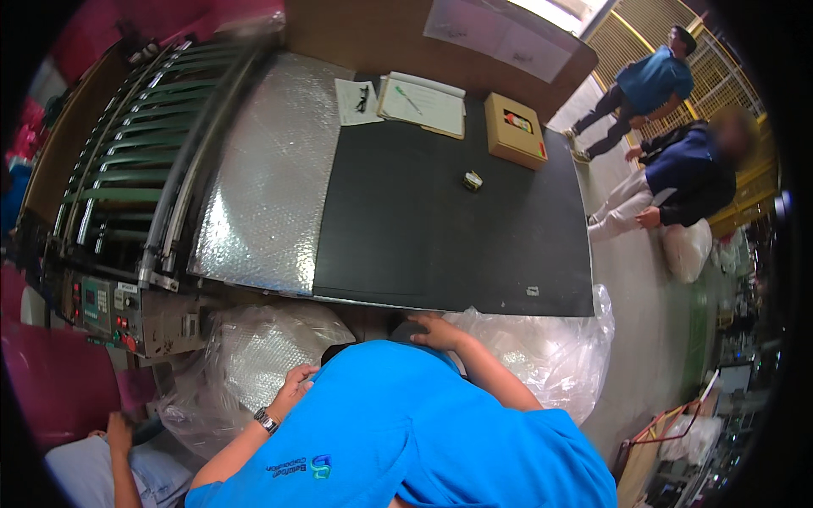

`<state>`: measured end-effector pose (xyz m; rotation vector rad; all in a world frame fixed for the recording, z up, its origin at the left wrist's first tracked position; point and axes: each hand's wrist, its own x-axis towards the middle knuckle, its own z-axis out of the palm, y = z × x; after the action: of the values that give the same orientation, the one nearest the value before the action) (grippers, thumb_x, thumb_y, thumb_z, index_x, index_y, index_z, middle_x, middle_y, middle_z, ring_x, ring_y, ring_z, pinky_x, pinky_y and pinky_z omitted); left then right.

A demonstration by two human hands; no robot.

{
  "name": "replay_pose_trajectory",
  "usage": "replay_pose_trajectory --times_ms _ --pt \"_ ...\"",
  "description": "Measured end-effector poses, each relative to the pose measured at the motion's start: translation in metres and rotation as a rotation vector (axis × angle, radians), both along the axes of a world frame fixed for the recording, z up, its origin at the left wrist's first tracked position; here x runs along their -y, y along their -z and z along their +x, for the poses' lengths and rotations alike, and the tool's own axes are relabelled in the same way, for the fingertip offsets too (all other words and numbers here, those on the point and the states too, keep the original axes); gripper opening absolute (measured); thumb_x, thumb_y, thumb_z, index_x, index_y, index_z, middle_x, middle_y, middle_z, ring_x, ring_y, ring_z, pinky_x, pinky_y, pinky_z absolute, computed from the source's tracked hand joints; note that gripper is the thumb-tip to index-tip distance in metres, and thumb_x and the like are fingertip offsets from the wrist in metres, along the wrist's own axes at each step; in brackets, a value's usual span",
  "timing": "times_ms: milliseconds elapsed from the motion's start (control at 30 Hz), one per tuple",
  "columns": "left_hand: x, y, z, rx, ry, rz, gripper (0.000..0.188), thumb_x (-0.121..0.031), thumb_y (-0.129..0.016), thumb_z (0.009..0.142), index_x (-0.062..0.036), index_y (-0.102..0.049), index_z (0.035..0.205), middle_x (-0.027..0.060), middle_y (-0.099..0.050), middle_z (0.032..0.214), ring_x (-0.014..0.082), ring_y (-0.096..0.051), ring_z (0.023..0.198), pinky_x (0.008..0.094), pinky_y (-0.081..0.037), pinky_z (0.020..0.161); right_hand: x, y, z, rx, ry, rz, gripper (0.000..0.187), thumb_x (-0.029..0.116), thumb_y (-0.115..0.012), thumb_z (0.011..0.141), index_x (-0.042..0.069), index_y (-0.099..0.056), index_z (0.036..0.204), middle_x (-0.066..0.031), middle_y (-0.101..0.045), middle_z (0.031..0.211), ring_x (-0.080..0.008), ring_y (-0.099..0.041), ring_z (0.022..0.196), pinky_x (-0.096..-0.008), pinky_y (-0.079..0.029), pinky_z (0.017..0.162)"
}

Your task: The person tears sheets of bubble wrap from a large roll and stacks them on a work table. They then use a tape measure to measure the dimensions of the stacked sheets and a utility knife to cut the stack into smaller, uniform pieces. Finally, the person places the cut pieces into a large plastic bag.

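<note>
My left hand (294, 389), with a metal watch (266, 420) on its wrist, rests low against my blue shirt (398, 423). Its fingers look loosely stretched, the tips partly hidden, and nothing shows in them. My right hand (437, 331) lies just below the near edge of the dark-topped table (406, 229), fingers apart over something dark, with no object held. Beside my left hand is a clear plastic bag of bubble wrap (262, 347); another clear bag (542, 343) sits by my right forearm. Bubble wrap sheeting (267, 169) covers the table's left part.
On the table lie a clipboard with papers (423, 102), glasses (362, 99), a cardboard box (515, 131) and a small tape measure (472, 180). A slatted roller machine (135, 152) with a control panel (102, 305) stands left. A seated person (118, 474) is close left; two people stand right.
</note>
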<state>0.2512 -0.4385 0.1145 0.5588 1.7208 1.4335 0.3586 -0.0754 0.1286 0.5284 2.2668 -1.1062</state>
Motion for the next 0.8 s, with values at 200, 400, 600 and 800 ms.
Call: replay_pose_trajectory --times_ms 200,400,600,800 --pt "-0.034 -0.05 -0.016 -0.314 -0.128 -0.439 0.025 -0.031 -0.046 0.086 -0.0063 -0.052 0.09 0.0168 -0.057 0.077 0.0295 -0.057 0.073 0.034 -0.045 0.062 -0.01 -0.014 -0.026 0.077 -0.129 0.004 0.052 0.034 -0.053 0.079 0.012 -0.039 0.124 -0.0192 -0.039 0.123 -0.0332 -0.039 0.114 -0.0378 -0.033 0.094" --pt "-0.082 -0.027 -0.045 -0.26 -0.011 -0.317 0.027 -0.03 -0.051 0.083 -0.0039 -0.052 0.084 0.0133 -0.057 0.07 0.0239 -0.056 0.062 0.0339 -0.044 0.057 -0.078 -0.001 -0.051 0.022 -0.052 0.056 0.05 0.031 -0.053 0.08 0.009 -0.04 0.123 -0.0178 -0.042 0.121 -0.0302 -0.041 0.113 -0.0366 -0.033 0.094" --pt "-0.11 0.007 -0.1 -0.222 -0.43 -0.351 0.021 -0.022 -0.056 0.08 -0.0012 -0.054 0.083 0.0074 -0.055 0.068 0.0164 -0.051 0.063 0.029 -0.043 0.062 -0.133 -0.003 -0.059 0.006 0.167 0.056 0.056 0.029 -0.056 0.077 0.01 -0.036 0.126 -0.0186 -0.037 0.125 -0.0316 -0.037 0.116 -0.036 -0.032 0.096" --pt "-0.138 0.011 -0.136 -0.661 -0.412 -0.843 0.049 -0.027 -0.06 0.073 -0.0037 -0.047 0.113 0.0258 -0.031 0.126 0.036 -0.033 0.115 0.0388 -0.03 0.094 -0.163 0.033 -0.034 0.107 0.49 0.352 0.071 0.037 -0.059 0.072 0.018 -0.024 0.132 -0.0171 -0.018 0.136 -0.0341 -0.023 0.124 -0.0464 -0.027 0.097"
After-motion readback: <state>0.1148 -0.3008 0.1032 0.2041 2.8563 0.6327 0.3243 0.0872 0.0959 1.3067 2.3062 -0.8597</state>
